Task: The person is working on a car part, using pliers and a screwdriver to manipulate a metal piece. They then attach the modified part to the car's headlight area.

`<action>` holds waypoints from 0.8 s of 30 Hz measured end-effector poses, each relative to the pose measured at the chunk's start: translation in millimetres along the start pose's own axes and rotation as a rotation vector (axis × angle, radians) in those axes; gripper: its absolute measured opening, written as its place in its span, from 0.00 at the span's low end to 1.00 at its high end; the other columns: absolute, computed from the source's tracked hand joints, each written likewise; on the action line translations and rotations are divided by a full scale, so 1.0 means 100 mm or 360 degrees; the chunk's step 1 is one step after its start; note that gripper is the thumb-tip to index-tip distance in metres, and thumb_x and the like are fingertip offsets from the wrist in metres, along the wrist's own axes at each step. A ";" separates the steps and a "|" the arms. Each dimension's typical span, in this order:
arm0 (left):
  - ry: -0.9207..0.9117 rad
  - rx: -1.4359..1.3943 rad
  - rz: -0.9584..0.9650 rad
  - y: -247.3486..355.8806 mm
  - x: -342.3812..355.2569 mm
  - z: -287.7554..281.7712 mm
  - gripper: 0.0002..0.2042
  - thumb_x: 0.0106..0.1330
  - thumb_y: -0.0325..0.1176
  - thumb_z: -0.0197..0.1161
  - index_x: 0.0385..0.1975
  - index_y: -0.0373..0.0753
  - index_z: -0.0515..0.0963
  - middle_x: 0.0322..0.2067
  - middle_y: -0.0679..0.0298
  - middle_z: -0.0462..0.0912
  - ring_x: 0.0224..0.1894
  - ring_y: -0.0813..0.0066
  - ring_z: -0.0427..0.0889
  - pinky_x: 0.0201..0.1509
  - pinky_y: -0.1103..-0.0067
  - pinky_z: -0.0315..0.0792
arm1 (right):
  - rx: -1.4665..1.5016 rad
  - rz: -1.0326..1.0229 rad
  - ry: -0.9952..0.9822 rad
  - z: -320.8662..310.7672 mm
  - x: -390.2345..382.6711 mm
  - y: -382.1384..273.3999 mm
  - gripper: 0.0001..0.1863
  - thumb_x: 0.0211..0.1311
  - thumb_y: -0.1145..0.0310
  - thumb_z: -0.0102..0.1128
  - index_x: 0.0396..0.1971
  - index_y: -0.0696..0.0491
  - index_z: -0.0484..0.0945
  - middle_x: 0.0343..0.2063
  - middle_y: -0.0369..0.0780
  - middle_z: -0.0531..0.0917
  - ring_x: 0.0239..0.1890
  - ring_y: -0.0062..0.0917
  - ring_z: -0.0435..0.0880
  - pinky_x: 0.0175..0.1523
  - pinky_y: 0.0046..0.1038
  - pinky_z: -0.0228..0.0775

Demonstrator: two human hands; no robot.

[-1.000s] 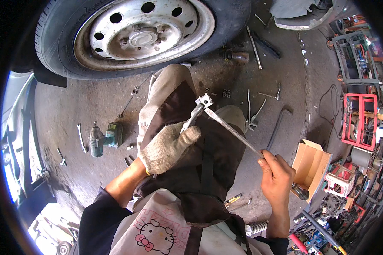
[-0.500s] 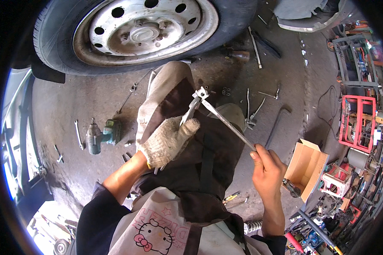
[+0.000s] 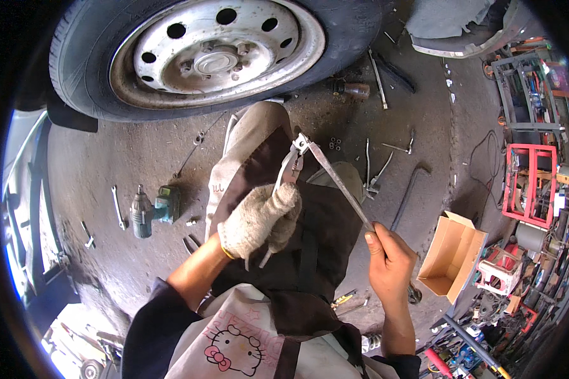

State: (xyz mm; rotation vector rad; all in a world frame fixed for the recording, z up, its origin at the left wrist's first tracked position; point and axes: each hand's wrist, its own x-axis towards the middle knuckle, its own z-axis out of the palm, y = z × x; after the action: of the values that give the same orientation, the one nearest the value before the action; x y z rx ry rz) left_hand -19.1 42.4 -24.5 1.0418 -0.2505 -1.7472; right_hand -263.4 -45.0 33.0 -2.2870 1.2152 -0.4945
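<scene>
My left hand (image 3: 259, 218), in a pale knitted work glove, is closed round a pair of locking pliers (image 3: 291, 169). Its handle ends stick out below the glove. The jaws grip a small bright metal piece with a hole (image 3: 301, 143), which meets the upper end of a long metal rod (image 3: 338, 180). Bare, my right hand (image 3: 391, 259) is wrapped round the rod's lower part. Below that hand a dark rounded end (image 3: 414, 294) shows in part. Both hands are above my lap, in front of the wheel (image 3: 218, 60).
On the floor at left lie a cordless impact wrench (image 3: 152, 208) and a spanner (image 3: 118, 207). Several nuts (image 3: 335, 144), hand tools and a bent dark bar (image 3: 411, 196) lie right of my knees. Farther right are an open cardboard box (image 3: 452, 256) and a red metal frame (image 3: 531, 183).
Both hands have shifted slightly: the left a little right, the right a little left and down. The pliers and rod stay held. The view has tilted a little.
</scene>
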 end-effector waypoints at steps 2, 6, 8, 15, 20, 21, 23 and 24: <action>-0.0162 -0.0321 -0.0016 -0.03 0.01 0.03 0.25 0.69 0.61 0.59 0.29 0.40 0.71 0.15 0.70 0.65 0.14 0.78 0.64 0.17 0.80 0.60 | -0.0019 -0.0001 -0.0002 -0.03 0.01 -0.07 0.10 0.64 0.70 0.68 0.43 0.56 0.84 0.22 0.42 0.80 0.19 0.31 0.79 0.24 0.31 0.68; -0.0095 -0.0287 0.0036 -0.07 0.02 0.05 0.25 0.70 0.60 0.58 0.29 0.40 0.70 0.15 0.70 0.64 0.14 0.78 0.63 0.17 0.79 0.60 | -0.0153 -0.0080 -0.0001 -0.06 0.02 -0.08 0.11 0.63 0.70 0.68 0.44 0.56 0.84 0.21 0.41 0.79 0.17 0.30 0.79 0.22 0.30 0.67; -0.0082 -0.0272 0.0054 -0.08 0.03 0.06 0.25 0.70 0.60 0.58 0.29 0.40 0.70 0.15 0.70 0.64 0.13 0.78 0.63 0.17 0.79 0.60 | -0.0178 -0.0091 -0.0018 -0.07 0.03 -0.09 0.11 0.63 0.70 0.69 0.44 0.55 0.84 0.20 0.41 0.79 0.16 0.29 0.79 0.21 0.30 0.66; -0.0007 -0.0268 0.0078 -0.09 0.07 0.09 0.26 0.71 0.59 0.57 0.27 0.39 0.70 0.14 0.69 0.65 0.13 0.77 0.65 0.17 0.79 0.62 | -0.0231 -0.0078 -0.0023 -0.05 -0.01 -0.08 0.12 0.61 0.69 0.70 0.44 0.55 0.85 0.19 0.39 0.78 0.14 0.28 0.77 0.19 0.29 0.65; 0.0047 -0.0190 0.0080 -0.12 0.07 0.09 0.26 0.71 0.59 0.58 0.26 0.39 0.71 0.15 0.68 0.68 0.14 0.77 0.67 0.17 0.79 0.63 | -0.0178 -0.0082 -0.0011 -0.06 -0.03 -0.09 0.12 0.61 0.69 0.71 0.44 0.54 0.85 0.18 0.39 0.78 0.14 0.28 0.78 0.19 0.29 0.65; 0.0070 -0.0154 0.0086 -0.14 0.08 0.09 0.26 0.70 0.59 0.58 0.27 0.39 0.71 0.15 0.68 0.68 0.14 0.77 0.67 0.17 0.79 0.63 | -0.0177 -0.0083 -0.0016 -0.06 -0.04 -0.09 0.12 0.60 0.69 0.71 0.44 0.54 0.85 0.18 0.39 0.78 0.15 0.28 0.78 0.19 0.29 0.65; 0.0104 -0.0109 0.0095 -0.14 0.08 0.10 0.25 0.70 0.59 0.59 0.27 0.39 0.71 0.15 0.68 0.69 0.14 0.77 0.68 0.18 0.79 0.63 | -0.0178 -0.0086 -0.0025 -0.05 -0.04 -0.09 0.12 0.60 0.69 0.71 0.44 0.54 0.85 0.18 0.39 0.78 0.15 0.28 0.78 0.19 0.29 0.65; 0.0119 -0.0099 0.0097 -0.13 0.08 0.12 0.25 0.70 0.59 0.59 0.28 0.40 0.72 0.15 0.68 0.69 0.14 0.78 0.68 0.18 0.79 0.63 | -0.0172 -0.0081 -0.0024 -0.05 -0.04 -0.09 0.12 0.60 0.69 0.71 0.44 0.54 0.85 0.18 0.39 0.79 0.15 0.28 0.78 0.19 0.29 0.65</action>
State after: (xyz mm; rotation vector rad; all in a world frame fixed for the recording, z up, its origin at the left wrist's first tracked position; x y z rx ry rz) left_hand -37.8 37.8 -29.6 1.0418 -0.1778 -1.6475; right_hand -262.2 -38.1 41.9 -2.4128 1.2061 -0.4385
